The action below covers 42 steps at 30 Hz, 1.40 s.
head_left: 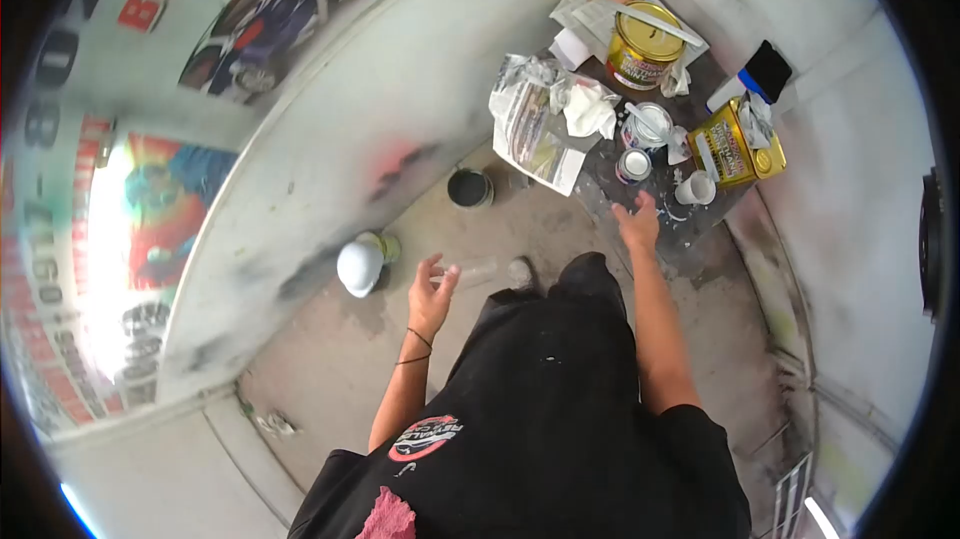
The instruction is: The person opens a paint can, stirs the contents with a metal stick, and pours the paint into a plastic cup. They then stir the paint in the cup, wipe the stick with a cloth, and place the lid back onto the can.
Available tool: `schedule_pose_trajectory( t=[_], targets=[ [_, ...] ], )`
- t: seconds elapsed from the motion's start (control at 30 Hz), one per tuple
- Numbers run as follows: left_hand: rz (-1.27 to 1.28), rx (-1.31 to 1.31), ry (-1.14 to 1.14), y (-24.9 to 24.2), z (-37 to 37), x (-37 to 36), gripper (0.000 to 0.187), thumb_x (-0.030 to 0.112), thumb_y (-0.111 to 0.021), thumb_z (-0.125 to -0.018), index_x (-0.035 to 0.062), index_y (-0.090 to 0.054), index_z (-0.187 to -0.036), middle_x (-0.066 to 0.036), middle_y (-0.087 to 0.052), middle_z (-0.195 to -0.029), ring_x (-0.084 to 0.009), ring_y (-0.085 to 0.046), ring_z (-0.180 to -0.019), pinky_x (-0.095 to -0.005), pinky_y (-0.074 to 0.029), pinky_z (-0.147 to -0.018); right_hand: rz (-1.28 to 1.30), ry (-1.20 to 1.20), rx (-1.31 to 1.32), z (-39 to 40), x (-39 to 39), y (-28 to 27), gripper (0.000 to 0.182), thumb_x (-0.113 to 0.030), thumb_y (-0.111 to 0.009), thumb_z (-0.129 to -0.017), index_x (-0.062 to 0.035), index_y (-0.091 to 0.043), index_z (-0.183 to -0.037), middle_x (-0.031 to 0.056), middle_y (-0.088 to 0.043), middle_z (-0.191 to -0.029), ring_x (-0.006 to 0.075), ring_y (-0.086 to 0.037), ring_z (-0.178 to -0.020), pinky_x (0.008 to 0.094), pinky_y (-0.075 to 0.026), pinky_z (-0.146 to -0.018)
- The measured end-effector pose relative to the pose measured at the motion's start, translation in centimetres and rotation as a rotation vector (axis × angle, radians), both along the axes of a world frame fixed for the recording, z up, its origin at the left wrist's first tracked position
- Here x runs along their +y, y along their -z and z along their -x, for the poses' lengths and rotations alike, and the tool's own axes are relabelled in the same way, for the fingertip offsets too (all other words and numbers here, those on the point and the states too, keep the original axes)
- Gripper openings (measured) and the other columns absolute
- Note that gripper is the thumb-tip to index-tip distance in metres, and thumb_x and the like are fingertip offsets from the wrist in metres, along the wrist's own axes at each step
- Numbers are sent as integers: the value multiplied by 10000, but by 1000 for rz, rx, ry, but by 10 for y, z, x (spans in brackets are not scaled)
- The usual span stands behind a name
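My left hand (430, 301) is over the floor, thumb and fingers closed on what looks like a thin translucent strip (476, 268), whose exact kind I cannot make out. At the table's near edge, my right hand (638, 225) has its fingers apart and holds nothing. Closest to it are a small open can of white paint (633, 167) and a whitish plastic cup (696, 188). Behind these stands a larger white-topped can (648, 126) with a pale stick across it.
A dark table (665, 209) carries a round gold paint can (644, 47), a rectangular gold tin (724, 147), newspaper (538, 144), crumpled white cloth or paper (590, 111) and a blue-and-white brush-like tool (752, 79). On the floor are a dark bucket (470, 189) and a white rounded object (360, 267).
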<state>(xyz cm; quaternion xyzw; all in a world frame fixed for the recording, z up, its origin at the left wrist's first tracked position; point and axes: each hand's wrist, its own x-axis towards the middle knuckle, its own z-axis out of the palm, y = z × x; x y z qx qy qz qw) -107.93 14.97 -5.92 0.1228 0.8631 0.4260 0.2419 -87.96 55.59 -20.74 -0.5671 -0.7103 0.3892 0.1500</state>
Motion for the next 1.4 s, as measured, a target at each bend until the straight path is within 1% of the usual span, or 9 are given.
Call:
schedule_pose_trajectory(
  t=[0.23, 0.43, 0.67, 0.87, 0.97, 1.03, 1.1, 1.23, 1.4],
  targets=[
    [52, 16, 48, 8, 62, 78, 625, 443, -771, -1037, 25, -600, -1469, -115, -752, -1117, -158, -698, -765, -309, -578, -662, -225, 155, -46, 50, 37, -6, 1018, -297, -951, -787, -60, -399, -1610, 231, -569, -1493, 480, -556, -1397, 545, -507, -1113],
    [160, 270, 451, -13, 54, 157, 720, 360, -923, -884, 55, -613, -1457, -138, -745, -1193, -205, -726, -891, -363, -598, -802, -251, 259, 61, 52, 41, -8, 815, -267, -952, -772, -59, -532, -1438, 219, -624, -1399, 465, -594, -1309, 540, -506, -1093],
    [-38, 395, 1090, -14, 92, 292, 799, 374, -925, -829, 64, -577, -1479, -179, -643, -1357, -383, -648, -1248, -477, -542, -1048, -108, 474, 117, 31, 50, -18, 937, -257, -950, -791, -69, -476, -1577, 220, -585, -1488, 427, -605, -1349, 509, -514, -1107],
    [-172, 533, 1480, 36, 84, 414, 879, 418, -946, -761, 94, -566, -1485, -141, -629, -1282, -369, -637, -1164, -499, -529, -987, -110, 542, 55, -1, -36, -23, 836, -236, -858, -895, 2, -471, -1597, 264, -601, -1496, 423, -643, -1327, 479, -531, -1102],
    [-117, 620, 1589, 53, 74, 449, 885, 428, -953, -743, 117, -563, -1474, -118, -606, -1291, -340, -620, -1212, -499, -516, -987, 320, 569, -147, -13, -101, -52, 785, -340, -814, -937, 30, -529, -1568, 305, -648, -1461, 432, -612, -1394, 486, -473, -1179],
    [-102, 612, 1639, 61, 70, 457, 904, 427, -956, -740, 112, -557, -1487, -121, -609, -1296, -345, -619, -1195, -493, -514, -979, 244, 506, -402, -30, -180, -3, 644, -411, -744, -992, 20, -647, -1460, 318, -710, -1362, 458, -689, -1273, 509, -519, -1096],
    [-80, 606, 1684, 63, 67, 464, 923, 426, -959, -737, 106, -552, -1501, -124, -613, -1301, -350, -618, -1179, -486, -511, -970, 783, 508, -376, -30, -204, -18, 586, -482, -693, -1022, 46, -769, -1264, 335, -754, -1226, 468, -725, -1209, 508, -530, -1075],
    [-97, 583, 1685, 41, 67, 463, 1012, 472, -966, -710, 116, -529, -1550, -134, -604, -1379, -360, -613, -1210, -512, -491, -1005, 796, 758, -141, -13, -241, -31, 617, -533, -658, -1037, 58, -811, -1131, 359, -750, -1169, 485, -722, -1207, 499, -537, -1062],
    [-148, 564, 1618, 16, 78, 464, 986, 508, -930, -763, 104, -528, -1568, -169, -620, -1429, -383, -623, -1268, -533, -483, -1059, 557, 852, -39, -6, -205, -48, 559, -460, -690, -1045, 45, -773, -1267, 283, -800, -1129, 365, -782, -1124, 429, -568, -1011]
  ],
)
